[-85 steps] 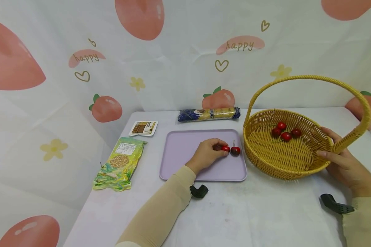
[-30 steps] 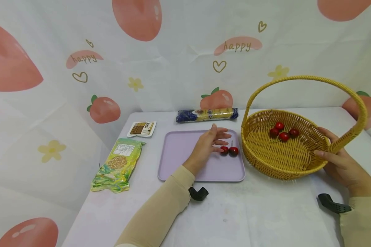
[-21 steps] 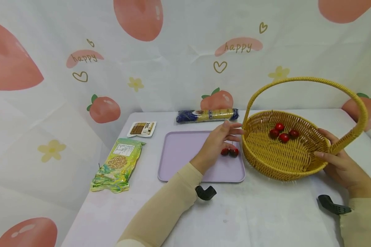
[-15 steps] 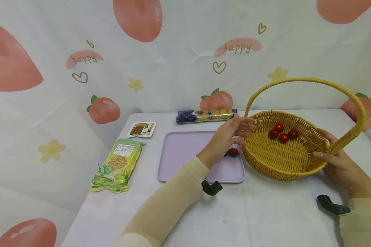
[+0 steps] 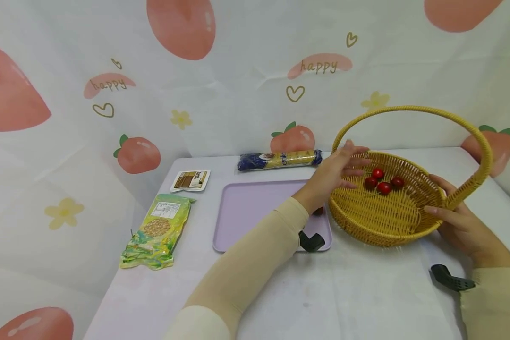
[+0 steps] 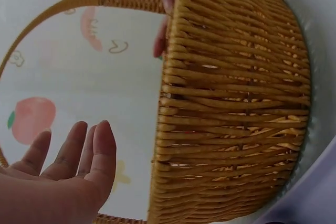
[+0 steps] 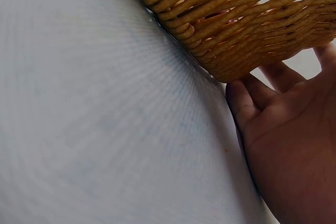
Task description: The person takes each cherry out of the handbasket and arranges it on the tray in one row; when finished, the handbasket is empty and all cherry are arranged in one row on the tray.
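Note:
A yellow woven basket [image 5: 374, 217] with a tall handle holds several red cherries [image 5: 384, 188]. My left hand [image 5: 330, 174] hovers at the basket's left rim, fingers spread and nothing in them; the left wrist view shows this hand [image 6: 68, 177] beside the wicker wall [image 6: 226, 103], apart from it. My right hand [image 5: 467, 231] holds the basket's right rim, thumb over the edge; in the right wrist view its fingers [image 7: 242, 103] touch the outside near the base. On the lilac tray [image 5: 250, 208], one dark cherry [image 5: 318, 211] peeks out by my left wrist, which hides the area beside it.
Behind the tray lies a blue and yellow tube-shaped packet [image 5: 280, 160]. To the left are a small brown and white packet [image 5: 191, 181] and a green and yellow bag [image 5: 157, 231]. A printed cloth backdrop [image 5: 238, 94] stands along the table's back.
My left hand has let go of a cherry on the tray, straightened its fingers and moved right and away from me to the basket. My right hand keeps its hold on the rim.

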Demonstrator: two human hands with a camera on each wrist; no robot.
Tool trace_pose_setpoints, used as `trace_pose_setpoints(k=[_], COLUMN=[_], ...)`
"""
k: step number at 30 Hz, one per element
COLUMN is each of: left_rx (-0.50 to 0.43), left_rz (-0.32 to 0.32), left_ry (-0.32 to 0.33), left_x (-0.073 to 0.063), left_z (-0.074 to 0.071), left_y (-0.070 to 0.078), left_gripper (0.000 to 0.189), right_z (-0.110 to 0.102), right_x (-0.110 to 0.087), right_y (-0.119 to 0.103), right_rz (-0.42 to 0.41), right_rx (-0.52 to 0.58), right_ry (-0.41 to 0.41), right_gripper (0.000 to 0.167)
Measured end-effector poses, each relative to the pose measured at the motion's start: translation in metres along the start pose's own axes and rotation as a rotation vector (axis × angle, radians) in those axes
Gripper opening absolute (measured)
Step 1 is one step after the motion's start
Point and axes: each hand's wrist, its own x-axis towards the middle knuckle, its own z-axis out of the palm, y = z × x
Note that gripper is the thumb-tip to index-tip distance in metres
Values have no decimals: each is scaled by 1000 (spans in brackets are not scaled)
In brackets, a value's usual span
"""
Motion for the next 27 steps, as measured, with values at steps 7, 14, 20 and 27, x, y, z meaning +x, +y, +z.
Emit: trace_pose_setpoints(k=[7, 14, 20, 27], left_rx=[-25, 3, 35, 75], left_rz=[-92, -123, -178, -187], left_ry=[21, 32, 55, 50], left_x=[16, 35, 51, 62], left_z=[5, 10, 22, 27], left_y=[-13, -12, -15, -27], left_gripper=[72, 70, 71, 73], right_z=[2, 2, 0, -1], right_x=[5, 6, 2, 1], right_y=[1, -2, -2, 0], right_rz=[-23, -50, -43, -32], right_rx=[16, 34, 28, 36], right_ry=[-33, -39, -37, -18], right_gripper=[75, 74, 75, 76])
